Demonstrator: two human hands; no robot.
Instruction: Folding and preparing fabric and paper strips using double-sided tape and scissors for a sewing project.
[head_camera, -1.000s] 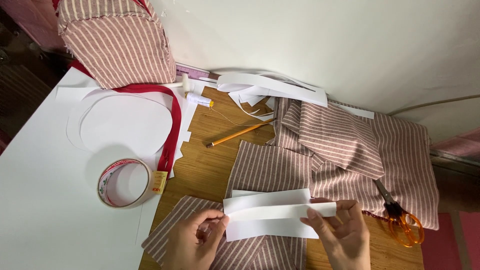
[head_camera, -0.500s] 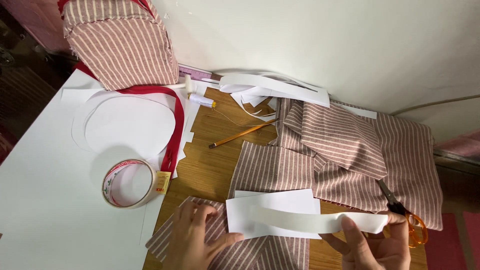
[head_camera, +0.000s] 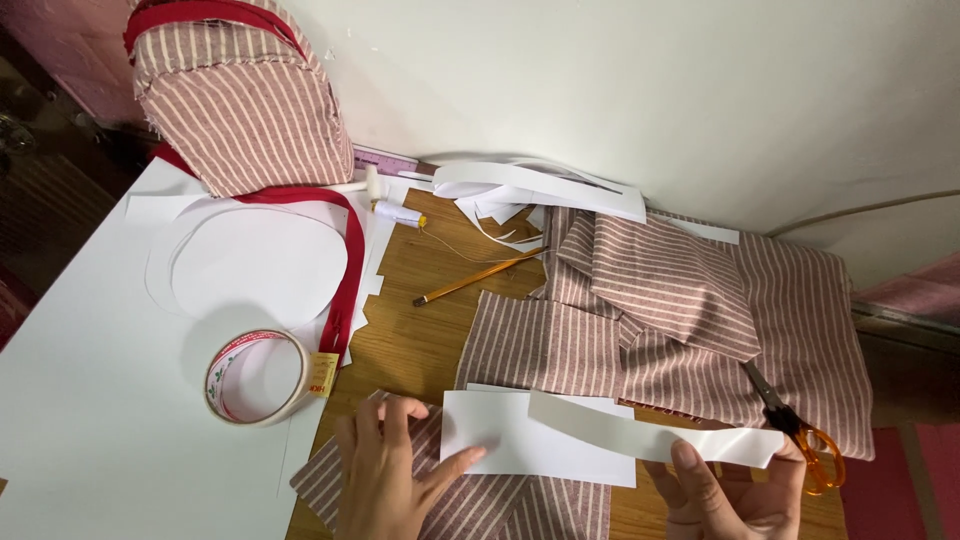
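While the left hand (head_camera: 385, 480) pins a white paper rectangle (head_camera: 530, 440) flat, the right hand (head_camera: 735, 495) lifts a long white paper strip (head_camera: 650, 435) off it.

Left hand lies palm down with fingers spread and thumb stretched onto the sheet's lower left edge — open, pressing rather than gripping; under it sits a striped fabric piece (head_camera: 455, 505), thin pink-and-white lines on soft woven cloth. Right hand is turned palm up, thumb and fingers pinched shut on the strip's far end, so the strip bows in a shallow curve back toward the left hand. Just beyond the right hand lie orange-handled scissors (head_camera: 800, 435) on a rumpled striped fabric heap (head_camera: 700, 300). Beyond the left hand — a tape roll (head_camera: 258, 377), round and glossy, and a yellow pencil (head_camera: 480, 277) on the wooden tabletop (head_camera: 415, 335).
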